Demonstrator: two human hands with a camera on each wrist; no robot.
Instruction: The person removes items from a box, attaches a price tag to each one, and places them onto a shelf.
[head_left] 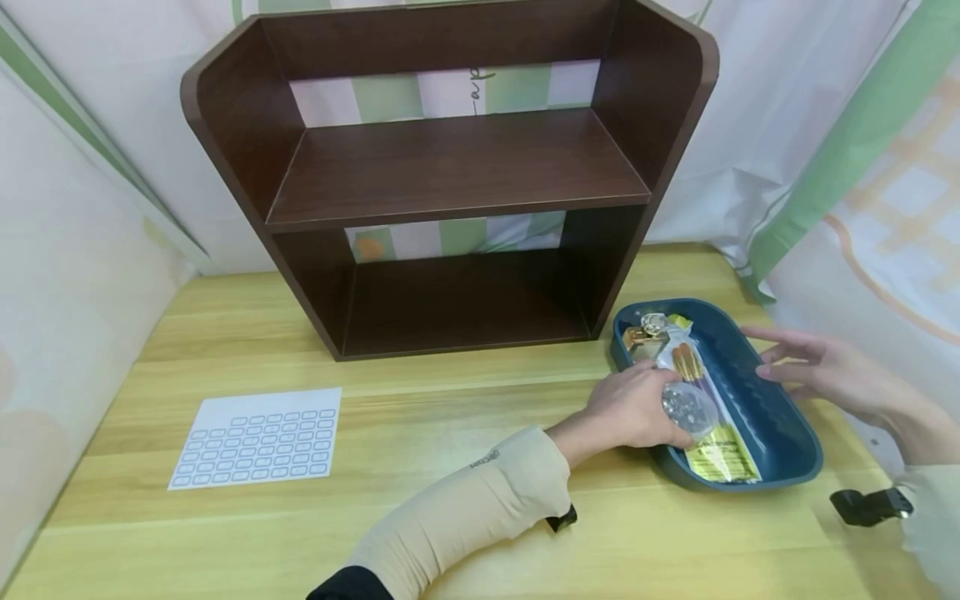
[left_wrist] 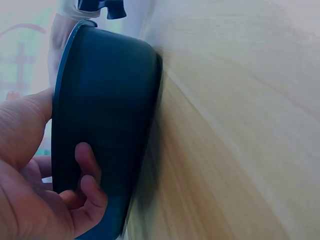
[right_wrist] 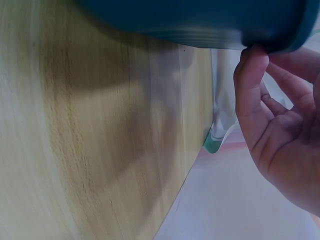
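Observation:
In the head view a dark blue plastic tray (head_left: pixel 776 417) stands at the right of the table. My left hand (head_left: pixel 630 408) reaches over its left rim and holds a clear round container (head_left: pixel 688 410) between thumb and fingers. In the left wrist view the other fingers (left_wrist: pixel 90 200) curl outside the tray wall. Under the container lies a flat packet (head_left: pixel 723 454) with a yellow lower part and brush-like shapes. A gold-coloured, clear-topped item (head_left: pixel 647 340) sits at the tray's far left. My right hand (head_left: pixel 832 375) touches the right rim, a fingertip against its underside in the right wrist view.
A dark brown two-tier shelf (head_left: pixel 457 162) stands at the back of the wooden table (head_left: pixel 420 500). A white sheet printed with rows of small blue boxes (head_left: pixel 255 437) lies at the left. Patterned curtains (head_left: pixel 832 158) hang around the table.

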